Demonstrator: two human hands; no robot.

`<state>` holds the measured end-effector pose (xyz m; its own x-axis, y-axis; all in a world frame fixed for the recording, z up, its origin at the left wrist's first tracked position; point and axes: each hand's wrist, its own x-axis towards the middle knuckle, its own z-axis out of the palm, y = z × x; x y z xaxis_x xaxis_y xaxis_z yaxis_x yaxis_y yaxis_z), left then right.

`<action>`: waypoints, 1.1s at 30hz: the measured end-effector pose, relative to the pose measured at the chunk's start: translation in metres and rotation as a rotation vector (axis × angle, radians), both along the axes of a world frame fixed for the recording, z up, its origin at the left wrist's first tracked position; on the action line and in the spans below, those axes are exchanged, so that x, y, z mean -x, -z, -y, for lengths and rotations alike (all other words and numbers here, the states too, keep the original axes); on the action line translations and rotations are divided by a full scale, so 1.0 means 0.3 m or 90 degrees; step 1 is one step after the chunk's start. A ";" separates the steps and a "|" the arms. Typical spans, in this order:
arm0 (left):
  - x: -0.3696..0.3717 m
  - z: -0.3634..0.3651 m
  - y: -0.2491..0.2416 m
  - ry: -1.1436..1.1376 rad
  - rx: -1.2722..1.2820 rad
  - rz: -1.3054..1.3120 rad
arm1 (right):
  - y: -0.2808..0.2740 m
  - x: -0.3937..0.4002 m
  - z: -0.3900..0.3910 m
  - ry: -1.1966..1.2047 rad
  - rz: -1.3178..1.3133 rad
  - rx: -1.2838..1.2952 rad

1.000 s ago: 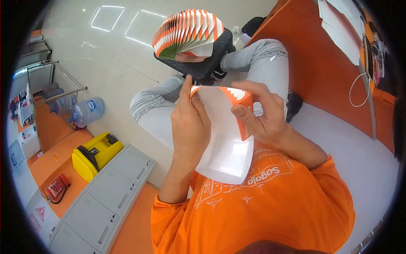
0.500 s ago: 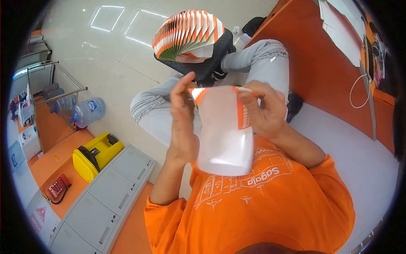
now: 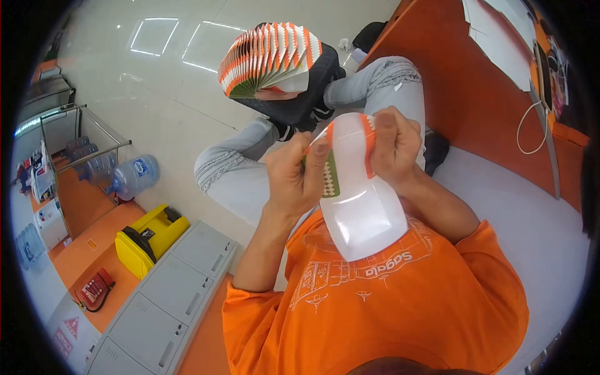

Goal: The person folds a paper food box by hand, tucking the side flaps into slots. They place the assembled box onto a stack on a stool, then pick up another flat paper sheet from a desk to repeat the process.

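Note:
Both hands hold a glossy white paper carton [image 3: 362,219] in front of my chest. Orange and green zigzag print shows along its folded sides, and its upper part is bent. My left hand [image 3: 297,172] pinches the left edge, thumb against the printed flap. On the opposite edge, my right hand [image 3: 397,147] grips the orange-printed side with fingers curled. Beyond my hands, a fanned stack of similar orange-and-white paper cartons [image 3: 272,59] rests on a black surface [image 3: 294,103] by my feet. The fingers behind the carton are partly hidden.
At left stand a grey locker cabinet [image 3: 169,294], a yellow bin [image 3: 147,240], a fire extinguisher [image 3: 95,289] and several water bottles [image 3: 136,176]. An orange desk panel [image 3: 437,87] rises at right, with a white cable [image 3: 520,134] hanging beside it.
My left hand has gone from fingers extended beside the carton to pinching its left edge. The carton has tilted, its lower end swinging right, and its green-printed side now shows.

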<state>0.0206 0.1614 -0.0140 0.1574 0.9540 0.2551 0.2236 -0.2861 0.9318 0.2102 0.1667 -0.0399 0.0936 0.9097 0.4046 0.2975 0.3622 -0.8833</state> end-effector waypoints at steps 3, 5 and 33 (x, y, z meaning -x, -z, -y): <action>-0.069 -0.059 0.020 -0.013 -0.096 -0.081 | 0.008 -0.084 -0.036 -0.031 0.079 0.150; -0.109 -0.112 0.035 -0.021 -0.166 -0.132 | 0.025 -0.109 -0.079 -0.051 0.027 0.135; 0.472 -0.587 0.661 -0.118 0.419 0.196 | 0.606 0.263 -0.574 -0.476 -0.065 0.288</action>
